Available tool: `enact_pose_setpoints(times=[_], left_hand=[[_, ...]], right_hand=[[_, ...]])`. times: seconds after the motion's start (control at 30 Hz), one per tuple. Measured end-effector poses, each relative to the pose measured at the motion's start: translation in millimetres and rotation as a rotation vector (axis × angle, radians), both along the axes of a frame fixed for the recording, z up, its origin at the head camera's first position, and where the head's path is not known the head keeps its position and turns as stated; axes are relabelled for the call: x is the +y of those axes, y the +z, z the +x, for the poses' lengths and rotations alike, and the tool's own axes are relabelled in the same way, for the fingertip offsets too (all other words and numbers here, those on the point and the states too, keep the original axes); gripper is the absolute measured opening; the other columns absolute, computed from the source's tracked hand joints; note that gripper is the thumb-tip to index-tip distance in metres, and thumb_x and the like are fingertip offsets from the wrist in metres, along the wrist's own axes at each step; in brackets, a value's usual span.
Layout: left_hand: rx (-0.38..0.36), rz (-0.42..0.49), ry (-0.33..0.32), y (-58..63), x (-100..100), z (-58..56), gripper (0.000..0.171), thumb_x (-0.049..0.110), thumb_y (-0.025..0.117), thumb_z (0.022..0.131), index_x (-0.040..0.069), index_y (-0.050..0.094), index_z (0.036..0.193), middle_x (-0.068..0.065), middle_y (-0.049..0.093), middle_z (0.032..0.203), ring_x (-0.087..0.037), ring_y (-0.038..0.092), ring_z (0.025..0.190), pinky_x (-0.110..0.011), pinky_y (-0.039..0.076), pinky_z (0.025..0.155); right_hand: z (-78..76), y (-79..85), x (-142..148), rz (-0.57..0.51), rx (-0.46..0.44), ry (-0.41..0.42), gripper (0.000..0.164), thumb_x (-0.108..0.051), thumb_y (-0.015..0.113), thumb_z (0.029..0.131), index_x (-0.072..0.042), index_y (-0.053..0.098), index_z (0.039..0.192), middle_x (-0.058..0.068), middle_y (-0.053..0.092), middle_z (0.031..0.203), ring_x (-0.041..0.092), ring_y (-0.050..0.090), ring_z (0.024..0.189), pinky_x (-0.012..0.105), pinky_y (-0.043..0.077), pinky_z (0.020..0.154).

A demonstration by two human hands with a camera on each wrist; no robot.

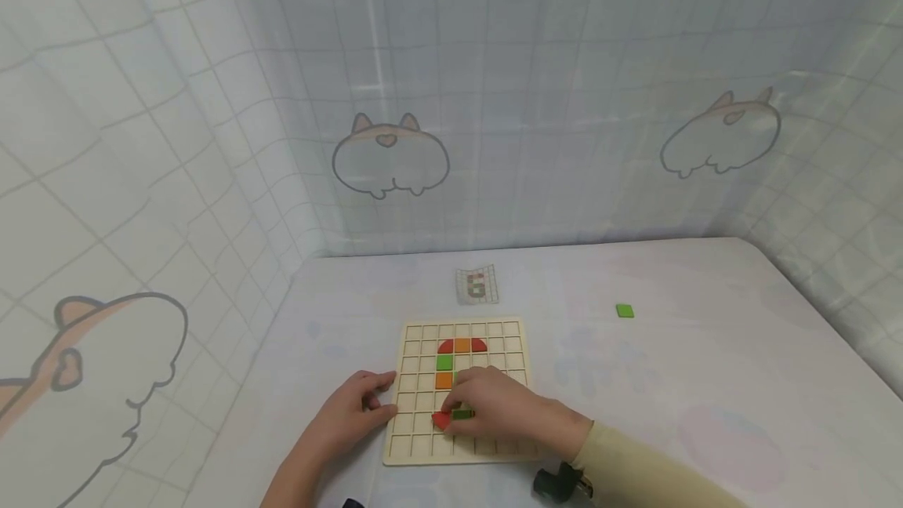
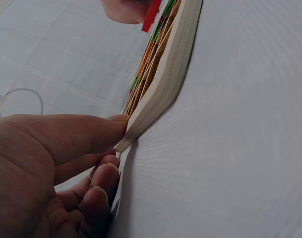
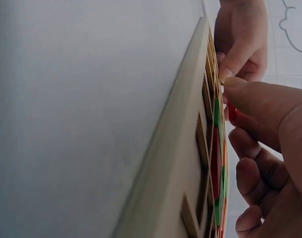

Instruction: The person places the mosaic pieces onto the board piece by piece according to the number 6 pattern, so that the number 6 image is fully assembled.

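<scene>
My right hand [image 1: 494, 402] pinches a red tile [image 1: 441, 419] between thumb and fingertips, low over the wooden grid board [image 1: 416, 445]. In the left wrist view, the red tile [image 2: 151, 16] stands tilted above the board's surface. Just right of it in the head view, a green tile [image 1: 462, 414] is partly covered by the hand. On the board's left edge rest the thumb and index finger of my left hand [image 1: 353, 411], spread apart. Farther up the grid lie red quarter-round tiles [image 1: 479, 345], orange squares [image 1: 444, 380] and a green square [image 1: 444, 362].
Behind the board lies a small gridded pattern card [image 1: 476, 285] with a coloured figure. A loose green square [image 1: 625, 310] is on the table to the right. A black object [image 1: 557, 483] sits by the right sleeve. Patterned curtains [image 1: 529, 139] enclose the table's back and sides.
</scene>
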State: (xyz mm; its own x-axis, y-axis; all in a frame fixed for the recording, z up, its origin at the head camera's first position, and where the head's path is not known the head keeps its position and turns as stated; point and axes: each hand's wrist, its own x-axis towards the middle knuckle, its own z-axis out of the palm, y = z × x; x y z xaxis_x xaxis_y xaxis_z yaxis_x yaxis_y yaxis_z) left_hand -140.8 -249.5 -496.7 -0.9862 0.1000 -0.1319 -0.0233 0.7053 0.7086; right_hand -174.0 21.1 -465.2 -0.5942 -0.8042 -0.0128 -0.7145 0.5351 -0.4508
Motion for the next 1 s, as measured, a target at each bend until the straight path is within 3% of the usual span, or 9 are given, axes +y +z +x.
enact_pose_setpoints(times=[0.23,0.6,1.0], left_hand=[[0.000,-0.002,-0.007,-0.4,-0.1,-1.5,0.052,0.024,0.082,0.081,0.014,0.067,0.130,0.005,0.055,0.098,-0.011,0.051,0.079,-0.027,0.042,0.068],[0.008,-0.016,-0.002,0.4,-0.2,-0.5,0.052,0.023,0.082,0.081,0.014,0.067,0.130,0.006,0.056,0.098,-0.011,0.050,0.079,-0.027,0.042,0.068],[-0.011,-0.007,-0.004,0.5,-0.2,0.6,0.053,0.026,0.082,0.082,0.013,0.066,0.131,0.004,0.056,0.100,-0.012,0.050,0.079,-0.028,0.042,0.067]], right_hand=[[1.5,-1.9,-4.5,0.030,-0.027,-0.049,0.016,-0.042,0.073,0.090,-0.029,0.078,0.098,-0.022,0.057,0.084,-0.001,0.049,0.079,0.024,0.043,0.079],[3.0,0.3,-2.2,0.069,0.116,-0.014,0.014,-0.040,0.072,0.089,-0.028,0.079,0.094,-0.021,0.055,0.080,0.000,0.046,0.076,0.027,0.042,0.076],[4.9,-2.4,0.2,0.045,0.151,-0.004,0.016,-0.041,0.070,0.091,-0.028,0.078,0.094,-0.020,0.057,0.083,0.000,0.049,0.080,0.027,0.043,0.077]])
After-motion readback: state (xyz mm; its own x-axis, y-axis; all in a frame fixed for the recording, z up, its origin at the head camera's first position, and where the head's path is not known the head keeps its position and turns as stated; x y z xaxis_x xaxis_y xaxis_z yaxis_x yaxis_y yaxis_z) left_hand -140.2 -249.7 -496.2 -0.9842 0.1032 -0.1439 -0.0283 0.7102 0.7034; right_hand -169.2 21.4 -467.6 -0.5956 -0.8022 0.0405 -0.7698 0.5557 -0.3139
